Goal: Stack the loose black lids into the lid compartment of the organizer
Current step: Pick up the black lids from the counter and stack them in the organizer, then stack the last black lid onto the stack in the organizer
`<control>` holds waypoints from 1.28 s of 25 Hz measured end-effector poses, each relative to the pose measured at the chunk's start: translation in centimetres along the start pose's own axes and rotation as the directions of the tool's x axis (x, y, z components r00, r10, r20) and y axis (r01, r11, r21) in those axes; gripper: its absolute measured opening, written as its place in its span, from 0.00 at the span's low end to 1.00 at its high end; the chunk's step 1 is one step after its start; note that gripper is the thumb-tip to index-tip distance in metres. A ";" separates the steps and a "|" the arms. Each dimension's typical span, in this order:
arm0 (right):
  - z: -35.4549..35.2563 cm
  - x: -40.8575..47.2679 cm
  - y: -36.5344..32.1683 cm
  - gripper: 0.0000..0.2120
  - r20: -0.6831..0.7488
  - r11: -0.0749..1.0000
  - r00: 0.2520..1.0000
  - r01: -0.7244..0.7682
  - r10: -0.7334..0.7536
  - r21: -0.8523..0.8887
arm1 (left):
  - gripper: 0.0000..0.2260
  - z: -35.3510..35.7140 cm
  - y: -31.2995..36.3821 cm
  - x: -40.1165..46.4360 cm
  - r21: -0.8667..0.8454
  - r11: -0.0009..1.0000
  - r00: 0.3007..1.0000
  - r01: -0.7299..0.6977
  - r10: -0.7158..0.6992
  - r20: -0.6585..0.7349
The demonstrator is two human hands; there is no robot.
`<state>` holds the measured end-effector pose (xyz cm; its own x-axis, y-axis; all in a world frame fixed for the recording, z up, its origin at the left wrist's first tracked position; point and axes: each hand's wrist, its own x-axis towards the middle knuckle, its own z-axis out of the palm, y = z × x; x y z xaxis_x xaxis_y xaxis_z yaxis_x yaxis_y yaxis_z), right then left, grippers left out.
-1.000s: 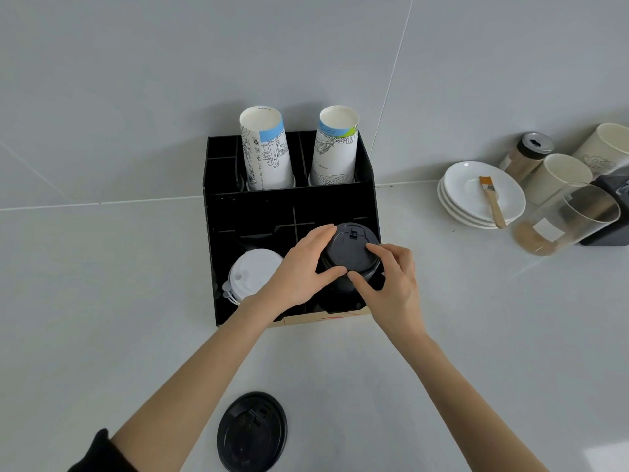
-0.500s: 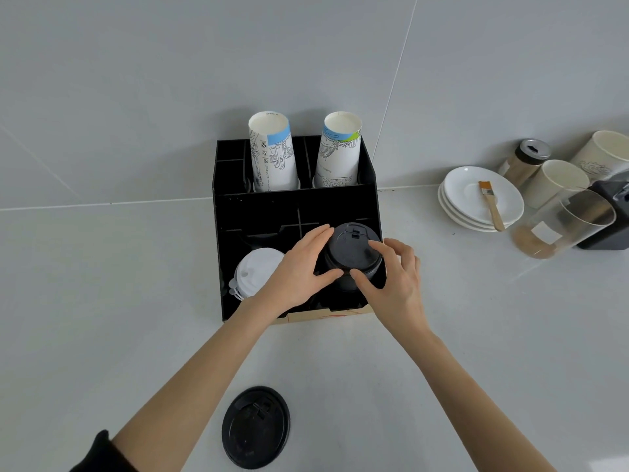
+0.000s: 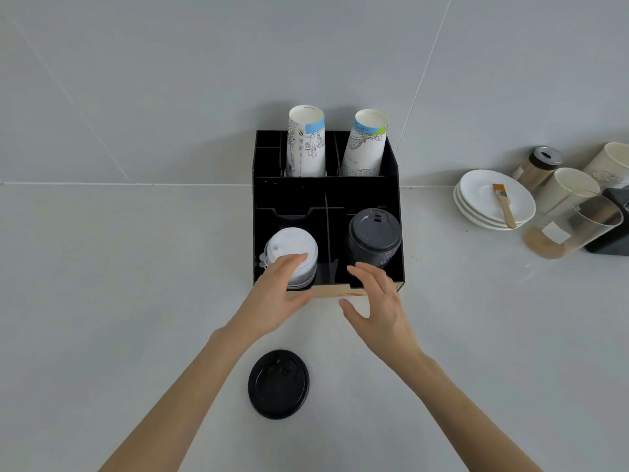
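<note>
Loose black lid (image 3: 278, 384) flat on grey counter (image 3: 102, 301), nearest viewer, between forearms. Beyond it, left hand (image 3: 277, 294) with fingers spread, holding nothing, fingertips against stack of white lids (image 3: 292, 248) in front-left compartment of black organizer (image 3: 391, 165). Right hand (image 3: 377, 308) fingers apart, empty, just before front-right compartment holding stack of black lids (image 3: 373, 238). Rear compartments: two stacks of printed paper cups (image 3: 306, 144). Far right: white saucers (image 3: 483, 195) with brush (image 3: 503, 205) on top.
</note>
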<state>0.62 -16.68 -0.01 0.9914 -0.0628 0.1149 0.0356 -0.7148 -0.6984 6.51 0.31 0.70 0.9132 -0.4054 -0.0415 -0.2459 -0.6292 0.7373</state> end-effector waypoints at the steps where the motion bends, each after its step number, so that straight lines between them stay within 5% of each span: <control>1: 0.5 -0.6 -0.2 0.22 0.030 1.000 1.000 0.000 0.000 -0.004 | 0.25 0.0 -0.7 -0.9 0.009 1.000 1.000 0.007 -0.007 -0.006; 16: 6.6 -7.3 -1.6 0.31 0.430 0.987 0.893 -0.081 0.134 -0.140 | 0.26 3.1 -6.8 -11.4 -0.010 0.956 0.956 0.293 -0.293 0.033; 32: 6.5 -6.9 -1.2 0.28 0.385 0.994 0.918 -0.112 0.096 0.019 | 0.24 3.5 -5.5 -10.7 -0.074 0.951 0.954 0.299 -0.300 -0.002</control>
<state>-5.44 -10.89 -4.53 0.9620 0.1418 -0.2335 -0.0732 -0.6896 -0.7205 -3.01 5.80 -5.24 0.9455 -0.1970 -0.2593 0.0629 -0.6708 0.7390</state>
